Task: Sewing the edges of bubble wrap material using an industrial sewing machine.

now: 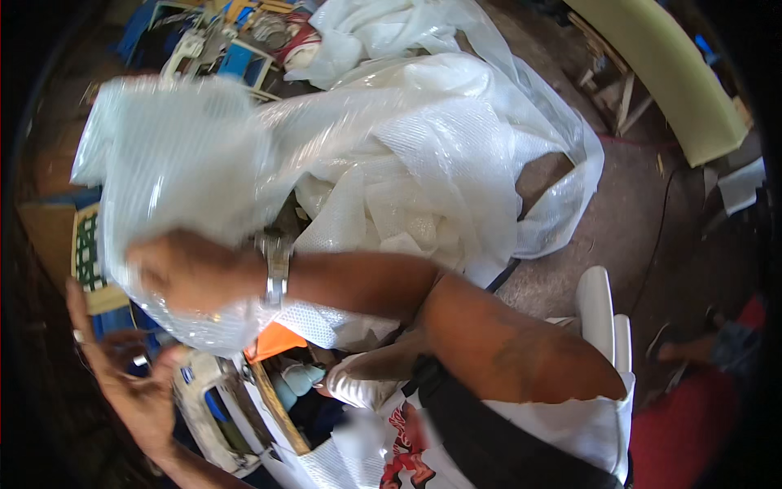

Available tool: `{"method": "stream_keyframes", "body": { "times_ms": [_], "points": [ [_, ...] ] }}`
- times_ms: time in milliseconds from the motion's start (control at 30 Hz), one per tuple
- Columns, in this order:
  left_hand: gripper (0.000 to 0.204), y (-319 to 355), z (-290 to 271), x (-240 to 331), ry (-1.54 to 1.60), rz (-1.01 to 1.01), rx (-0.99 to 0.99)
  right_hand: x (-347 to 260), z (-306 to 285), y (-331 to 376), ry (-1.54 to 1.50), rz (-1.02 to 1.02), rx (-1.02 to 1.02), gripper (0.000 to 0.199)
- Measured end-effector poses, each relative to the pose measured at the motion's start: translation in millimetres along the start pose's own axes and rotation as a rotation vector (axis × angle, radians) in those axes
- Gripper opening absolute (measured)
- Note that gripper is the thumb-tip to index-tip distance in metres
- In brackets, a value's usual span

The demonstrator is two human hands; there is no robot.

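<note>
— What's nearest?

— The left hand (130,383), low at the left edge, palm up and fingers spread wide. There are rings on the fingers, and it holds nothing that I can see. Its fingertips come close to the lower fringe of the bubble wrap sheet (175,171) without clearly touching it.

— And the other hand?

— The right hand (183,273) reaches across the body, a metal bracelet (277,273) on its wrist. It's pushed into the bubble wrap sheet, with the fingers closed on the plastic. The hand is blurred, so the exact grip is hard to read.

— How far along is the work?

— I'd judge it partway. One piece of the wrap is lifted and bunched over the right hand, just above the left. Most of it lies loose in a big heap (440,163) farther out on the floor, not gathered or folded.

— What's underneath?

— Below the raised sheet there's an orange piece (273,341) and a white rimmed object (212,416), both partly covered. Beyond the heap sits blue and white clutter (236,49), and at far right a pale green curved panel (668,73).
</note>
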State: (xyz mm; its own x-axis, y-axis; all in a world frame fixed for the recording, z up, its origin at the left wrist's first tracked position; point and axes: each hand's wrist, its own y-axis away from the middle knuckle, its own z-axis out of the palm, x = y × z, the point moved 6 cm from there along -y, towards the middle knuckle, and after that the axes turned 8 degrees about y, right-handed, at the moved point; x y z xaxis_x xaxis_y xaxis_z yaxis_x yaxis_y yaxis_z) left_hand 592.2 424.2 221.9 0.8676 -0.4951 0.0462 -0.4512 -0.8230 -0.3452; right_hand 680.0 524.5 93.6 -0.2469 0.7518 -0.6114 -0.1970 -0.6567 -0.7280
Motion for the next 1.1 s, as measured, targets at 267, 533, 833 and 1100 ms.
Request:
{"method": "stream_keyframes", "body": {
  "times_ms": [267, 533, 833, 1100],
  "points": [
    [0.038, 10, 11, -89, 0.048, -0.256, -0.174, -5, -68, 56, 0.014, -0.01, -0.101, 0.016],
    [0.063, 35, -213, -258, -0.059, -0.551, 0.732, 268, -447, 349, 1.488, 1.314, -0.016, 0.082],
    [0.053, 67, -284, -302, -0.288, -0.502, 0.577, 254, -477, 614, 1.5, 2.143, 0.442, 0.048],
    [0.045, 121, -339, -289, -0.429, -0.468, 0.616, 335, -476, 649, 0.418, 1.893, 0.956, 0.031]
  ]
}}
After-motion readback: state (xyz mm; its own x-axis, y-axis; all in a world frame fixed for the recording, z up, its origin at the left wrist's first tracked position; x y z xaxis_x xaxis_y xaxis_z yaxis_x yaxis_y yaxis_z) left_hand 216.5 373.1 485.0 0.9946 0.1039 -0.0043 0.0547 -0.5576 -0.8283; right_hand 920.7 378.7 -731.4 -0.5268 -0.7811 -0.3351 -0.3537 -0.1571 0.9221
